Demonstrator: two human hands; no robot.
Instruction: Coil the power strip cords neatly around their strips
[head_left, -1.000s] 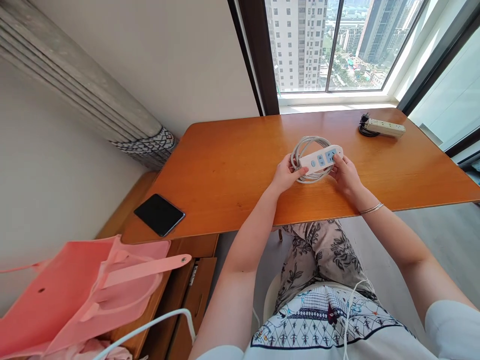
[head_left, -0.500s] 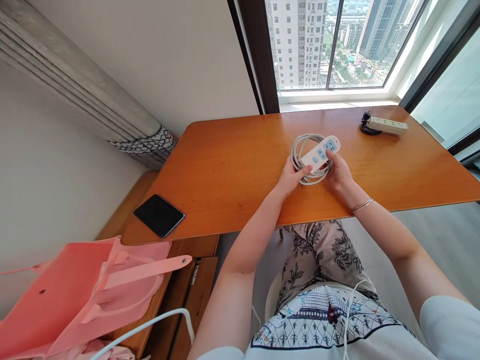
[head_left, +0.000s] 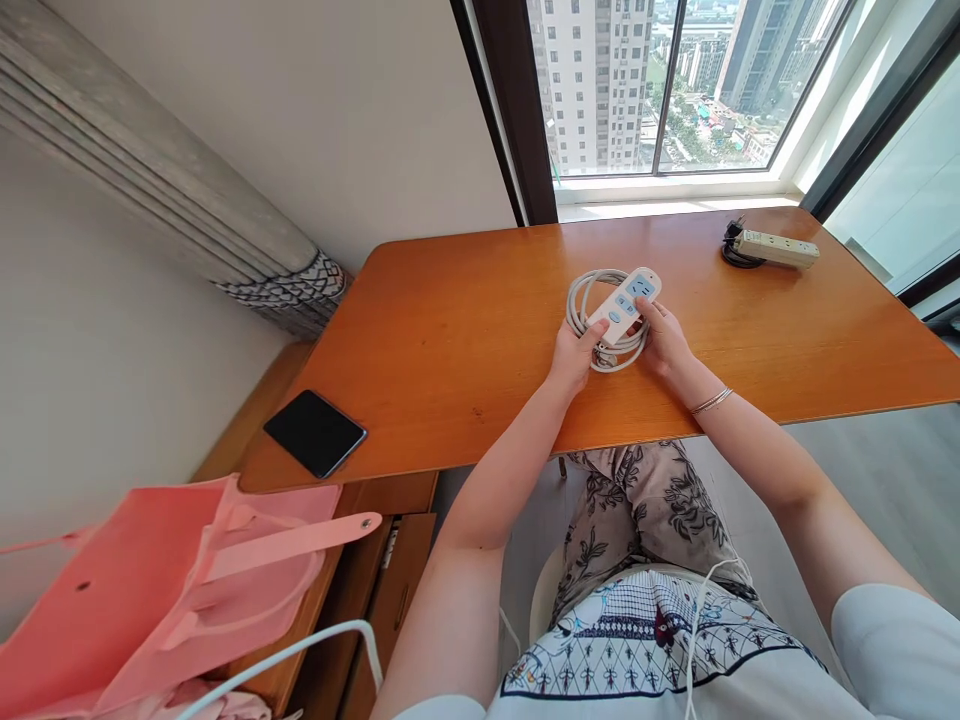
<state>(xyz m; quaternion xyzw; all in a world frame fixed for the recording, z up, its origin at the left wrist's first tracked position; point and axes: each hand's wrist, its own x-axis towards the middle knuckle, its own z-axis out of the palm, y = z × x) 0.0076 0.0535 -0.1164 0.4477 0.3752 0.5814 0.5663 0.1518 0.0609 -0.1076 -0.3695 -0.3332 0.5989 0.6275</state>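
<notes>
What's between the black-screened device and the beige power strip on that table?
In the head view, a white power strip and its coiled cable, held by the left hand and right hand, lie between the two.

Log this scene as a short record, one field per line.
Left hand: left hand grips the white power strip, thumb on its near end
Right hand: right hand holds the strip's far end
Cord: pale cord, looped behind the strip
Table: wooden table
Far right: beige power strip with black cord
Near left: dark-screened device
Beside table: pink bag
</notes>
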